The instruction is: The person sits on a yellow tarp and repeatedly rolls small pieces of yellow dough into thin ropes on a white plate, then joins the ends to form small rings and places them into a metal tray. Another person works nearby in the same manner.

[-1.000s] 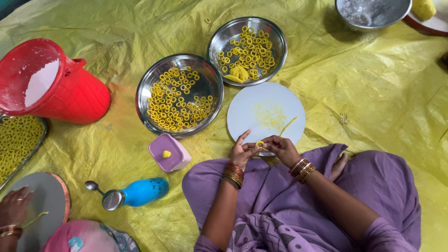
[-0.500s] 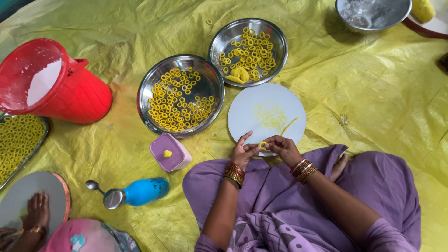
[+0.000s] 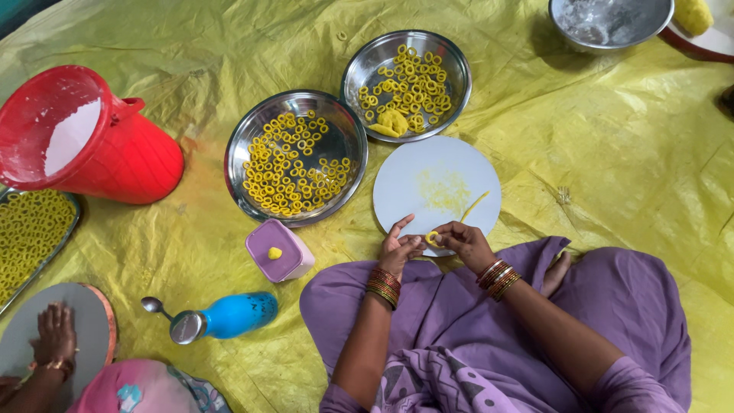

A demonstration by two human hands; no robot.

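A person in purple sits on a yellow sheet (image 3: 612, 168). The left hand (image 3: 399, 248) and right hand (image 3: 462, 241) meet at the near edge of a round white board (image 3: 413, 183). Between them is a small yellow dough ring (image 3: 433, 237), pinched in the right fingers, the left fingers loosely spread beside it. Half a second earlier the hands sat in much the same place, so the shaping goes on. A thin dough strip (image 3: 474, 206) lies on the board. A steel plate of rings (image 3: 297, 162) sits just beyond. At lower left a co-worker's hand (image 3: 56, 330) has slid across another board.
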